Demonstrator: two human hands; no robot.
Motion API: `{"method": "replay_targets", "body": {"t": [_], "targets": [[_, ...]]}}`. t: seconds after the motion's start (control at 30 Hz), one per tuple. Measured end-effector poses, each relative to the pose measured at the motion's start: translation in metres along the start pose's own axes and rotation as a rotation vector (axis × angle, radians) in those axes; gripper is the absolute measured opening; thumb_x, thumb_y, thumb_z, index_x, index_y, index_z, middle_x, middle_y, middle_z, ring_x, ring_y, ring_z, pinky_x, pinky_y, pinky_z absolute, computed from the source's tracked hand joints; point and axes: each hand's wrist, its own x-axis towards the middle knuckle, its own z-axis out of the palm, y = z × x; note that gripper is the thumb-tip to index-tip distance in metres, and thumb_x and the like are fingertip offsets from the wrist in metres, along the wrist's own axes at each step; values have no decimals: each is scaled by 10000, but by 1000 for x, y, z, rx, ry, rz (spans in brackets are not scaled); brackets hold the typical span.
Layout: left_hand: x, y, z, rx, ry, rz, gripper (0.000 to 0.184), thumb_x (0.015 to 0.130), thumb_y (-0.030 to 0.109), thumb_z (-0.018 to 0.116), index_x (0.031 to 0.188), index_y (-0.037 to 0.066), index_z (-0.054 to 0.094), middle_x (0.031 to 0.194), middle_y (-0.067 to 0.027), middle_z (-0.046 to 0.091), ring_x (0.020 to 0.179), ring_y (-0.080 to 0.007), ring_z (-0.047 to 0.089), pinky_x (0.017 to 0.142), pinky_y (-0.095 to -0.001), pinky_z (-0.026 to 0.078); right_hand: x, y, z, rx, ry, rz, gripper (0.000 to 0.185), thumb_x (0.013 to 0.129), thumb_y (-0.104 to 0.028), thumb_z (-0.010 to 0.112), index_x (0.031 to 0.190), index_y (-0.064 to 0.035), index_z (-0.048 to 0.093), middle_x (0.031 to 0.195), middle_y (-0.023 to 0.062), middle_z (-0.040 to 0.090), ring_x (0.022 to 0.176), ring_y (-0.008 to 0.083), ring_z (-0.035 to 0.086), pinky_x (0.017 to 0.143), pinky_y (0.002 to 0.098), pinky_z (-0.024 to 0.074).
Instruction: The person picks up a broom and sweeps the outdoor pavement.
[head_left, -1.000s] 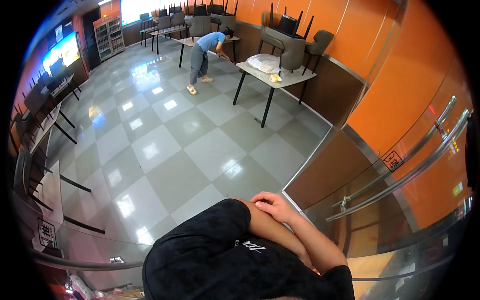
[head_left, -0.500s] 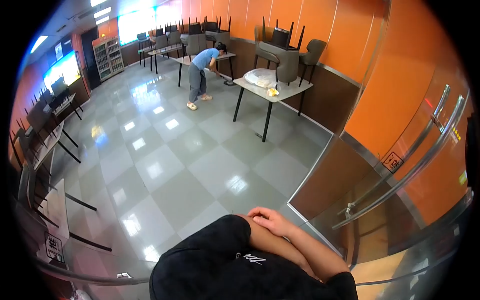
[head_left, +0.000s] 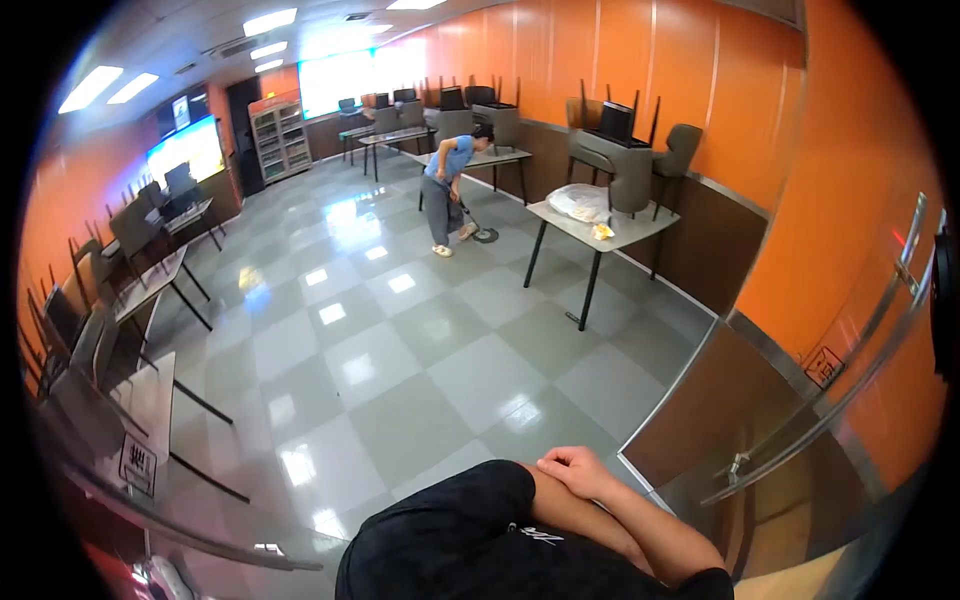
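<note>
My arms are folded across my black T-shirt (head_left: 450, 530) at the bottom of the view. My right hand (head_left: 577, 470) lies on my left arm (head_left: 585, 515) near the elbow, its fingers curled round it. Hidden beneath the right forearm is my left hand. Neither arm touches anything in the room. Ahead, a person (head_left: 450, 190) in a blue top and grey trousers leans over and holds a long-handled floor mop (head_left: 485, 236), whose dark head rests on the tiles.
A table (head_left: 560, 215) on the right bears upturned chairs (head_left: 620, 150) and a white plastic bag (head_left: 580, 203). More tables with chairs line the left wall. A glass door with a metal handle (head_left: 840, 400) stands at the right. A drinks cabinet (head_left: 280, 140) is far back.
My view has tilted up and turned left. The person has straightened slightly, and the mop head has come out from beside the table towards their feet. My arms stay folded.
</note>
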Motion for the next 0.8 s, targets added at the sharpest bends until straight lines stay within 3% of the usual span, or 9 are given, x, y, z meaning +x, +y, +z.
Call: {"method": "replay_targets", "body": {"t": [0.07, 0.13, 0.27, 0.33, 0.47, 0.53, 0.67, 0.73, 0.8], "targets": [[3, -1, 1, 1, 22, 6, 388, 938, 362, 706, 1144, 33, 691, 1072, -85, 719, 1006, -179, 640, 872, -362, 500, 3, 1, 2, -24, -22, 77, 265, 1020, -243, 638, 1127, -10, 706, 1082, 60, 711, 1016, 117, 628, 894, 310, 514], [6, -1, 1, 5, 34, 8, 390, 939, 362, 705, 1147, 33, 690, 1076, -85, 719, 1010, -180, 639, 875, -362, 499, 6, 4, 11, 247, 36, -308, 237, 1009, -230, 655, 1060, -7, 720, 970, 42, 724, 907, 97, 634, 805, 292, 524], [4, 0, 0, 22, 56, 6, 392, 940, 363, 703, 1154, 34, 687, 1083, -86, 717, 1018, -181, 638, 882, -363, 498, 2, -19, 7, 120, -62, -234, 200, 1006, -199, 649, 1024, -10, 710, 970, 44, 722, 913, 91, 633, 822, 285, 523], [4, -1, -2, 24, 68, 5, 394, 941, 363, 701, 1157, 34, 685, 1086, -86, 716, 1022, -181, 637, 885, -363, 498, 6, -15, 4, 64, -98, -59, 207, 1009, -190, 633, 1090, -11, 698, 1038, 53, 714, 975, 113, 634, 882, 301, 516], [4, -1, -2, 28, 80, 9, 397, 943, 364, 699, 1163, 35, 683, 1094, -86, 714, 1030, -182, 636, 891, -364, 497, 8, -15, 6, -17, -116, -49, 219, 1012, -202, 630, 1089, -11, 702, 1010, 45, 711, 952, 112, 634, 863, 299, 518], [5, -2, -2, 27, 81, 11, 398, 943, 364, 698, 1167, 35, 681, 1097, -87, 713, 1034, -183, 635, 895, -364, 496, 7, -21, 15, 167, -65, -283, 232, 991, -251, 662, 1030, -32, 728, 890, 28, 709, 818, 105, 617, 757, 290, 512], [6, -2, -4, 25, 88, 11, 401, 945, 365, 695, 1173, 36, 678, 1105, -87, 711, 1042, -184, 634, 901, -365, 495, 8, -10, 2, -4, -87, -226, 237, 989, -253, 665, 1052, -31, 721, 934, 37, 711, 854, 110, 616, 782, 290, 515], [7, -5, -5, 20, 85, 11, 402, 946, 365, 694, 1176, 36, 677, 1108, -88, 710, 1046, -184, 633, 904, -366, 495, 9, -1, -2, -27, -88, -43, 248, 985, -256, 666, 1077, -31, 717, 974, 46, 714, 899, 120, 622, 800, 296, 515], [6, -6, -6, 17, 88, 18, 404, 947, 366, 693, 1179, 36, 676, 1112, -88, 709, 1050, -185, 633, 907, -366, 494, 4, -12, 3, 99, -93, -147, 234, 997, -230, 652, 1086, -19, 706, 999, 44, 711, 928, 116, 626, 834, 295, 516]]}}
